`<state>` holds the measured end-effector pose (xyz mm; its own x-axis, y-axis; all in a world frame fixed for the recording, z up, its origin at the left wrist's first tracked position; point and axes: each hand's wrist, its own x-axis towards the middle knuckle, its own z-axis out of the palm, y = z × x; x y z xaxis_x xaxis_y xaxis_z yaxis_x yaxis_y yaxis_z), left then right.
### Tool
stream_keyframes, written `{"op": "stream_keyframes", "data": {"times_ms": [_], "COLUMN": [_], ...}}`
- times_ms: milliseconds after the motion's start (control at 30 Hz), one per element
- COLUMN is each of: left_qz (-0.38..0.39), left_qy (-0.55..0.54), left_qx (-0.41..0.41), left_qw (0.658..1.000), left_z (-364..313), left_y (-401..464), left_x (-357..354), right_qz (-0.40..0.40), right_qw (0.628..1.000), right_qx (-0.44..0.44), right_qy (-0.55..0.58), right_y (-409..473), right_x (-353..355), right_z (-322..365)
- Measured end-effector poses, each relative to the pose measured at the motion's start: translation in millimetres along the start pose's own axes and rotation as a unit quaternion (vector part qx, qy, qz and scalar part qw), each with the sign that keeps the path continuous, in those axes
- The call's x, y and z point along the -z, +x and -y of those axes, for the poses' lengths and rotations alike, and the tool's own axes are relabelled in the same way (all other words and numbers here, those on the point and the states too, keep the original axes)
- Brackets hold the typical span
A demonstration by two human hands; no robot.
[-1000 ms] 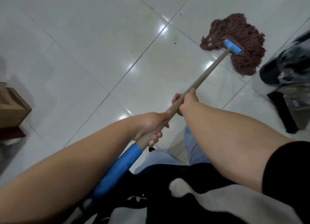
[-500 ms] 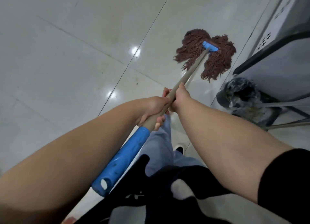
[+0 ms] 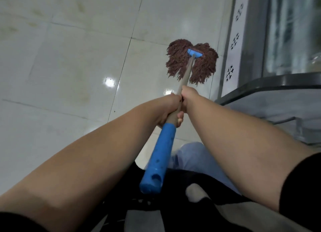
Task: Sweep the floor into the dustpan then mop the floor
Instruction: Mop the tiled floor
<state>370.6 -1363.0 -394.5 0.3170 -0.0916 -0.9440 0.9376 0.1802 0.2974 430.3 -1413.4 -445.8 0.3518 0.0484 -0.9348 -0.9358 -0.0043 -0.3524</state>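
The mop [image 3: 188, 70] has a tan shaft, a blue grip at its near end and a blue clamp over brown-red strings, which lie spread on the floor [image 3: 69, 61] at far right. The left hand [image 3: 169, 108] grasps the shaft just above the blue grip; the right hand [image 3: 189, 97] grasps it just beyond, touching the left. Close right of the mop head stands a patterned wall strip [image 3: 233, 44] — nearer, a dark-rimmed bench [image 3: 260, 88]. Leftward the pale tiles lie open.

no readable text, labels or numbers anywhere.
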Motion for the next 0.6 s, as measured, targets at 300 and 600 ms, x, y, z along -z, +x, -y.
{"op": "stream_keyframes", "data": {"times_ms": [300, 600], "left_qz": [0.007, -0.032], "left_qy": [0.013, 0.034], "left_qx": [0.003, 0.068], "left_qw": [1.0, 0.997], "left_z": [-155.5, -331.8], "left_y": [64.5, 122.1], "left_x": [3.1, 14.1], "right_qz": [0.036, 0.045], "right_qw": [0.995, 0.991], "right_qx": [-0.037, -0.108], "right_qy": [0.09, 0.071], "right_y": [91.5, 196.4], "right_x": [-11.6, -36.7], "right_z": [147.6, 338.0]}}
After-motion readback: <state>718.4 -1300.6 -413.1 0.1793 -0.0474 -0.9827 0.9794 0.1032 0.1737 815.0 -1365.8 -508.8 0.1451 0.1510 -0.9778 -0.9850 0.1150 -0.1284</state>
